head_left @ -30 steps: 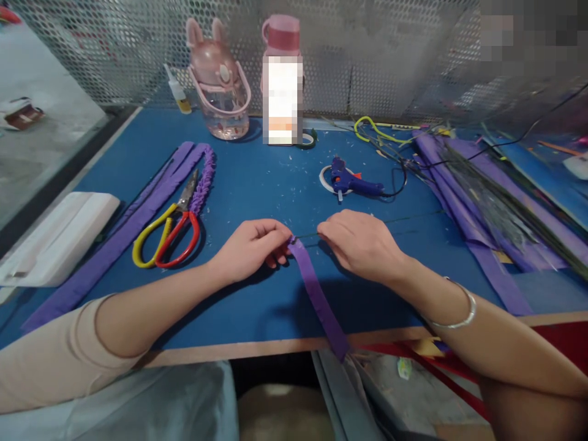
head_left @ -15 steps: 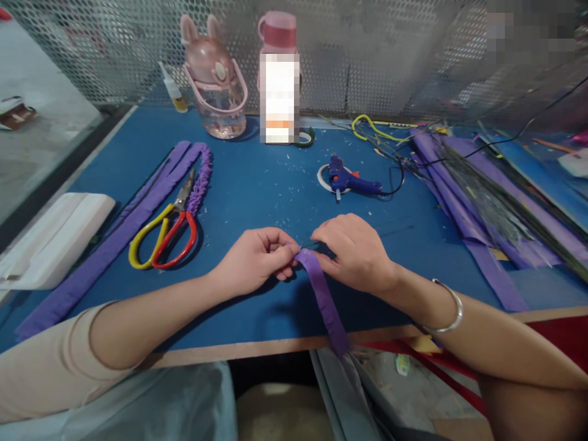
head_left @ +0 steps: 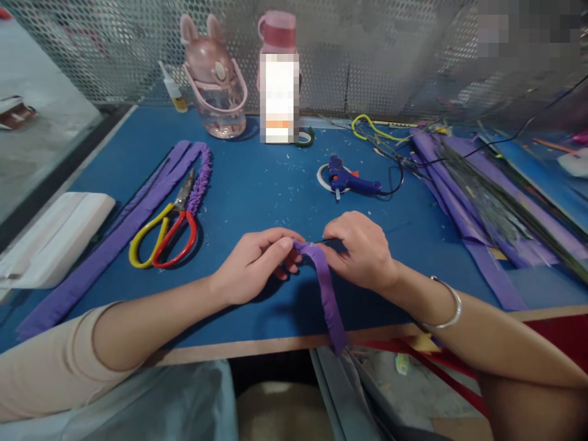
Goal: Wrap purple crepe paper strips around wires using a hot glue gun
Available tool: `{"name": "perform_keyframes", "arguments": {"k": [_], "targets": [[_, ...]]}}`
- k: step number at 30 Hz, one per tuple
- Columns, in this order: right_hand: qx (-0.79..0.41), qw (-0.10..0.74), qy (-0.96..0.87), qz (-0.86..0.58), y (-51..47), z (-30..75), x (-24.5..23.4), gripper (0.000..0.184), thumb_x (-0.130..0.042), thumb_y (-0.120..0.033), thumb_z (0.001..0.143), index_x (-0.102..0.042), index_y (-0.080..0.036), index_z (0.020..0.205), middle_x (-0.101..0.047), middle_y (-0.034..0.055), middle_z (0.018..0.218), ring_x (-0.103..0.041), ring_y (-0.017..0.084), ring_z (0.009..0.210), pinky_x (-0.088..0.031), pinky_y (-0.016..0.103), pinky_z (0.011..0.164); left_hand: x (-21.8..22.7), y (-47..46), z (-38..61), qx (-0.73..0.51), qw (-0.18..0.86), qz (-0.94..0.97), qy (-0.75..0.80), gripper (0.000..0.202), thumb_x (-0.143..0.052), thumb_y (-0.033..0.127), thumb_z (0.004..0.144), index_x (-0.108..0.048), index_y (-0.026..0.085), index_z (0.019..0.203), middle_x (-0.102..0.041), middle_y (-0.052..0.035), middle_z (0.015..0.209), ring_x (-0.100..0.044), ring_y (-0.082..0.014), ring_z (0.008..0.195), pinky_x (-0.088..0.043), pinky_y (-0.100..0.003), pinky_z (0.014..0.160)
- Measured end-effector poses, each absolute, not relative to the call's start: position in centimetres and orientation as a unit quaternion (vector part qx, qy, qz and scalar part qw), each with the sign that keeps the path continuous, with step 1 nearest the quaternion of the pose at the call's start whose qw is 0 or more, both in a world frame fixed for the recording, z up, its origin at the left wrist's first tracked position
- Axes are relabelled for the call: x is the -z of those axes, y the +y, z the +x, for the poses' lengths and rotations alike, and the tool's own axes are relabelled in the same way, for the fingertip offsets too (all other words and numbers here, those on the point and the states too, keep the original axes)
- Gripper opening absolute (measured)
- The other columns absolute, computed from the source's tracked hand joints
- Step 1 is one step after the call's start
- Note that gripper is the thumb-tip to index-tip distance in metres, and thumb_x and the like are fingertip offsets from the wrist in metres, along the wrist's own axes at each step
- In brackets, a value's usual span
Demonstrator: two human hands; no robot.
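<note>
Between thumb and fingers, my left hand [head_left: 260,264] pinches the top end of a narrow purple strip [head_left: 325,288]. The strip looks like crepe paper or fabric; it bends over and hangs down past the table's front edge. My right hand [head_left: 361,252] is closed on a thin dark wire [head_left: 324,240] that runs leftward to the pinched end. How far the wire goes into the strip is hidden by my left fingers. Scissors [head_left: 177,220] with one yellow and one red handle lie left of my hands, over a gathered purple strip [head_left: 200,187].
A blue glue gun [head_left: 353,180] rests on a white tape ring, its cord trailing right. Purple strips and dark stems [head_left: 487,196] pile up at right. A pink bottle [head_left: 220,92] and a phone [head_left: 279,101] stand at the back. A white box [head_left: 59,236] lies left.
My right hand has shifted slightly right and up, away from my left hand. More of the strip's narrowed, twisted-looking end shows between the hands.
</note>
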State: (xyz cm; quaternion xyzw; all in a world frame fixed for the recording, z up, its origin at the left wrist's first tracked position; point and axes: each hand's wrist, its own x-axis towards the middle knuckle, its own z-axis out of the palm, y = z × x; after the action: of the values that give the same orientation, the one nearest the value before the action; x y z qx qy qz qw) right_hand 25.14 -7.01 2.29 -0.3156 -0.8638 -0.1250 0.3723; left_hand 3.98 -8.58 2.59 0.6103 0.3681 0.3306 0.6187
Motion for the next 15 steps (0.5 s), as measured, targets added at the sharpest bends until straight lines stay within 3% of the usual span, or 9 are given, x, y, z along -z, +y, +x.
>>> {"name": "perform_keyframes", "arguments": {"k": [3,7,15], "targets": [[0.157,0.346,-0.876,-0.299,-7.00,25.11,-2.19,0.021,-0.052,-0.033,0.095,-0.054,-0.021,0.077,-0.059,0.0005,0.063,-0.046,0.016,0.060,-0.033,0.032,0.061,-2.69,-8.64,4.28,-0.287,0.662,0.568,0.395,0.042,-0.045,0.052,0.093,-0.062,0.013,0.090,-0.065,-0.0036,0.072,-0.064,-0.0118,0.060,-0.051,-0.019,0.049],[0.134,0.355,-0.875,-0.302,-7.16,24.91,-2.21,0.021,-0.051,-0.034,0.095,-0.055,-0.020,0.081,-0.059,0.0009,0.064,-0.047,0.016,0.061,-0.033,0.032,0.061,-2.91,-8.50,4.63,-0.253,0.682,0.543,0.420,0.037,-0.052,0.044,0.091,-0.055,0.013,0.070,-0.060,-0.0002,0.057,-0.057,-0.0068,0.046,-0.046,-0.015,0.044],[0.092,0.375,-0.862,-0.328,-7.35,24.91,-2.25,0.009,-0.058,-0.027,0.089,-0.053,-0.021,0.085,-0.061,0.0007,0.070,-0.051,0.016,0.064,-0.036,0.031,0.063,-2.95,-8.12,4.82,-0.334,0.684,0.507,0.404,0.029,-0.068,0.041,0.081,-0.058,0.014,0.085,-0.066,0.0006,0.064,-0.063,-0.0090,0.055,-0.052,-0.017,0.050]]}}
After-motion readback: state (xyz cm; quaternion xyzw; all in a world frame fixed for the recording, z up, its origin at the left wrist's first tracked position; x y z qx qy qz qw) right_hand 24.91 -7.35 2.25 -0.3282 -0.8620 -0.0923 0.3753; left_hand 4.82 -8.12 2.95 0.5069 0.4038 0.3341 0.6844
